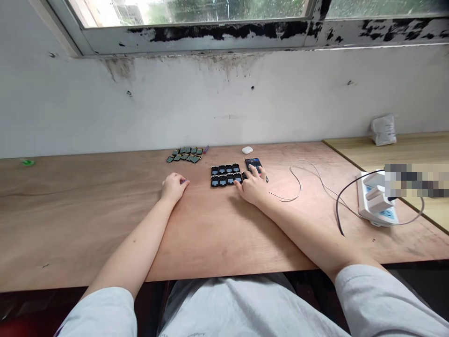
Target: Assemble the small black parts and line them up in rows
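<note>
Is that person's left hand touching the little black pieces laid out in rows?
Apart. The head view shows the left hand resting on the wooden table top, with bare wood between it and the rows of black pieces.

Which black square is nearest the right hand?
The black rectangular module at the front row's right end, partly under the right hand; the rest lie further left.

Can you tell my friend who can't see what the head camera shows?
A person's right hand touches rows of small black pieces on a wooden table, and the left hand rests nearby. A white power strip sits to the right, below a window.
</note>
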